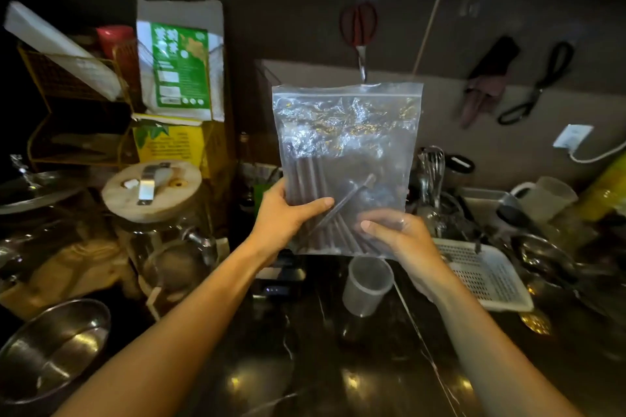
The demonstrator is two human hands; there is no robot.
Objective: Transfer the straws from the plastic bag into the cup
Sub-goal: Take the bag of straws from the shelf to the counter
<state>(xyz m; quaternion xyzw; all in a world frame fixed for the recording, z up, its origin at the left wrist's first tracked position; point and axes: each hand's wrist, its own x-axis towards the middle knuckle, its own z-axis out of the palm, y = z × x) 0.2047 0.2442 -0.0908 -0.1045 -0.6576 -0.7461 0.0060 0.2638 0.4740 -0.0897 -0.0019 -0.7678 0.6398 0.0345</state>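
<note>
I hold a clear zip-top plastic bag (349, 132) upright above the dark counter. Several dark straws (315, 179) lie in its lower half, one slanting across the others. My left hand (288, 213) grips the bag's lower left edge, thumb over the front. My right hand (403, 234) grips the lower right corner, fingers curled round it. The zip strip at the top looks closed. A translucent plastic cup (367, 284) stands on the counter just below the bag, its mouth open and nothing visible inside.
A glass jar with a wooden lid (152, 189) and a steel bowl (54, 345) sit at the left. A white perforated tray (484, 274), whisk (432, 162) and utensils crowd the right. Scissors (359, 27) hang on the wall behind the bag.
</note>
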